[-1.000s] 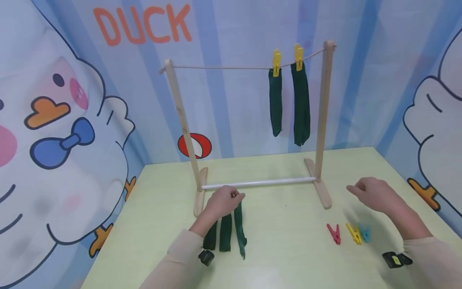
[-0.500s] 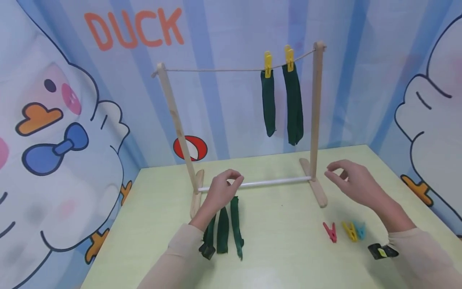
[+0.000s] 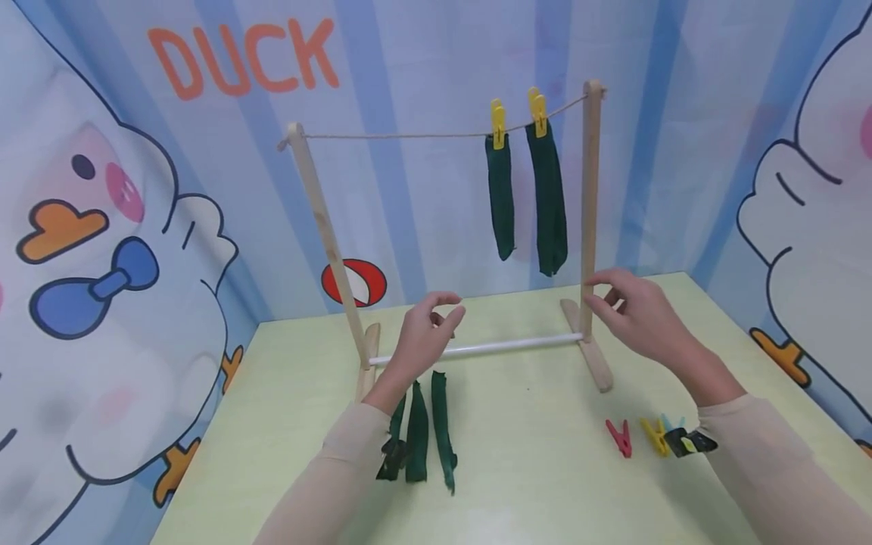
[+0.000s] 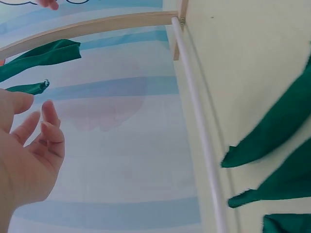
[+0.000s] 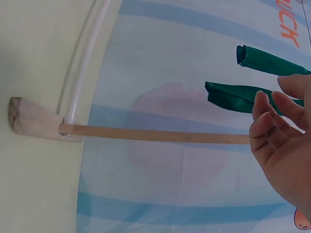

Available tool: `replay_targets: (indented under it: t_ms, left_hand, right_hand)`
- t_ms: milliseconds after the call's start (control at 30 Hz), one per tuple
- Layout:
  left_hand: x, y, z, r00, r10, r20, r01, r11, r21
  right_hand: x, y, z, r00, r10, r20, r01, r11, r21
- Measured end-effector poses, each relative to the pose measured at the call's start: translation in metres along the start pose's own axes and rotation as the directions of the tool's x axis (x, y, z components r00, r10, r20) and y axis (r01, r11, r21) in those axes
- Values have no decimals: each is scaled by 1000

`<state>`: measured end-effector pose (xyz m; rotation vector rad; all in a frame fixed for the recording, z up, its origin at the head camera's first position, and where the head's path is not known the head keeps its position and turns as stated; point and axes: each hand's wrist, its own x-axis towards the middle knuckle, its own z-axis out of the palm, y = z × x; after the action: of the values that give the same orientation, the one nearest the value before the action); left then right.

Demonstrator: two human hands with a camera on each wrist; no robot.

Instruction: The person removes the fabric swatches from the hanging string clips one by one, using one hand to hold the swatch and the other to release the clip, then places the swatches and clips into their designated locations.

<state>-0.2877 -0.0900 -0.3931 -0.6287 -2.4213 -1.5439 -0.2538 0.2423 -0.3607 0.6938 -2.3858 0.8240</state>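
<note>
My left hand [image 3: 421,342] is raised above the white crossbar [image 3: 511,346], its fingers loosely bent around nothing. Just below it, several dark green cloth strips [image 3: 441,412] lie side by side on the table. Near the lower part of the right wooden post [image 3: 590,204] is my right hand [image 3: 640,316], also holding nothing. Two green cloth strips [image 3: 500,197] hang from the cord [image 3: 402,137], clipped by yellow clothespins [image 3: 499,125]. In the right wrist view, the relaxed fingers of the right hand [image 5: 291,155] overlap the lower ends of these hanging strips.
Red clothespin [image 3: 620,437] and yellow clothespin [image 3: 654,436] lie at the table's right; a blue one [image 3: 673,420] is partly hidden behind the right wrist's camera. The wooden left post [image 3: 327,235] stands beyond the left hand. A duck-print curtain [image 3: 422,68] backs the table.
My left hand has lifted up and away from the strips on the table. The right hand has moved left and up from beside the loose clothespins to the right post. My view has shifted slightly.
</note>
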Motion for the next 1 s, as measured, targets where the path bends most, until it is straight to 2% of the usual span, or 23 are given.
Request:
replay_targets:
  t_ms: [167, 300, 500, 700, 1000]
  left_hand:
    - [12, 12, 1, 1000, 9, 24, -9, 1000, -23]
    - [19, 18, 3, 1000, 8, 20, -8, 999, -35]
    - [27, 19, 7, 999, 18, -39, -20, 999, -45]
    - [37, 19, 15, 999, 46, -17, -47, 998, -52]
    - [49, 26, 7, 998, 29, -48, -31, 998, -48]
  right_hand:
    - [12, -6, 0, 999, -50, -20, 50, 999, 14]
    - [21, -14, 2, 997, -55, -53, 56, 998, 28]
    - [43, -29, 8, 996, -35, -81, 42, 996, 75]
    - [64, -41, 6, 991, -34, -127, 45, 996, 81]
    - [85, -49, 7, 982, -56, -180, 79, 989, 125]
